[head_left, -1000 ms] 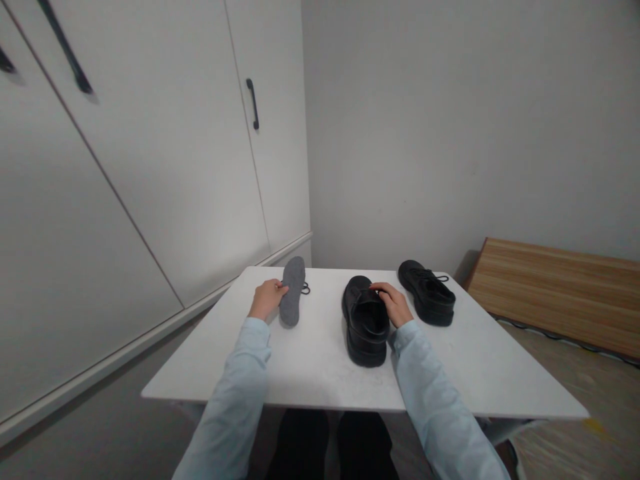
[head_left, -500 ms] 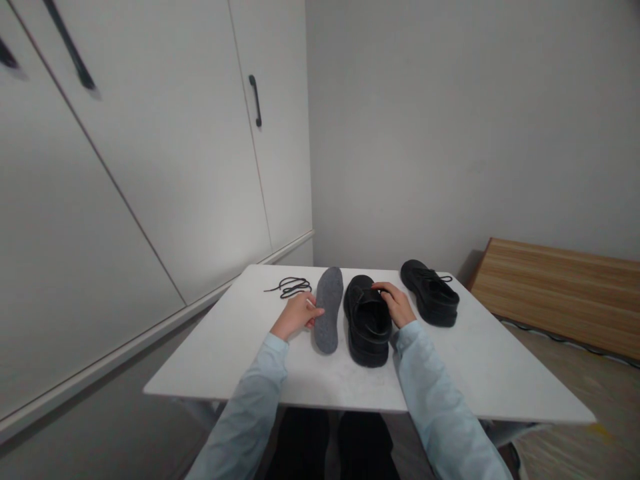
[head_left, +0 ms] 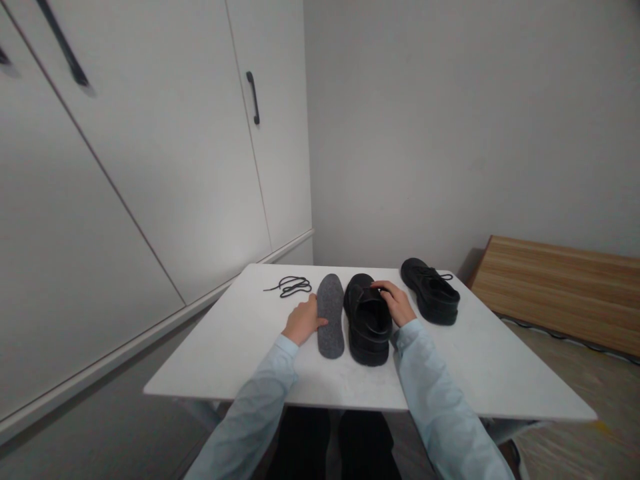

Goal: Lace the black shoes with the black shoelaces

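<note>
Felt-like grey insole (head_left: 331, 317) pinched by left hand (head_left: 303, 320), right hand (head_left: 397, 303) gripping black shoe (head_left: 369, 321)

White cabinet doors (head_left: 165, 133) and a grey wall (head_left: 450, 133) frame your white surface (head_left: 225, 347).
The doors stand toward your 10 o'clock, with dark handles (head_left: 253, 98) on them; the wall rises at 1 o'clock. Near your 4 o'clock lies a wood-grain board (head_left: 560, 290), a dark cable (head_left: 555, 336) along its lower edge, above the floor (head_left: 575, 393).
</note>
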Tool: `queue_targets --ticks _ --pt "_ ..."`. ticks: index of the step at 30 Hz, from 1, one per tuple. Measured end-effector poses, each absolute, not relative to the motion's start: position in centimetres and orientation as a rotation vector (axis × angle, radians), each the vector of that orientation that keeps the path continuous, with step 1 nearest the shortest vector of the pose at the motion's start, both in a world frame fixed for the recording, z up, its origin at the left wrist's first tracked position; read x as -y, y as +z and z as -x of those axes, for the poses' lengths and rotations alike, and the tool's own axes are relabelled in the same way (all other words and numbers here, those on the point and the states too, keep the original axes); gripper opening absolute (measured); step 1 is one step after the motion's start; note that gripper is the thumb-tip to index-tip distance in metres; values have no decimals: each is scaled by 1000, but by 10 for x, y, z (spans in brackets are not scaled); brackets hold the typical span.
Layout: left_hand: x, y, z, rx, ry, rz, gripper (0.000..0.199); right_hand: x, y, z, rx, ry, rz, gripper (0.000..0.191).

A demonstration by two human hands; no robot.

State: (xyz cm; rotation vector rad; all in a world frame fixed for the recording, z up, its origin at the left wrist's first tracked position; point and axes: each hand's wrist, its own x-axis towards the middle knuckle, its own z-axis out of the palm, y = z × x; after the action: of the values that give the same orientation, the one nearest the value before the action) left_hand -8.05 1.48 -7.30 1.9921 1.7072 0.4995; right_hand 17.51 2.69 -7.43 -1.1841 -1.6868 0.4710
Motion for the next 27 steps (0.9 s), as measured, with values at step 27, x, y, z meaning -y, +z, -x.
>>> queue_targets --ticks 27 --pt "-99 -80 108 -2344 453 -1909 72 -28 -73 -176 1677 474 1192 30"
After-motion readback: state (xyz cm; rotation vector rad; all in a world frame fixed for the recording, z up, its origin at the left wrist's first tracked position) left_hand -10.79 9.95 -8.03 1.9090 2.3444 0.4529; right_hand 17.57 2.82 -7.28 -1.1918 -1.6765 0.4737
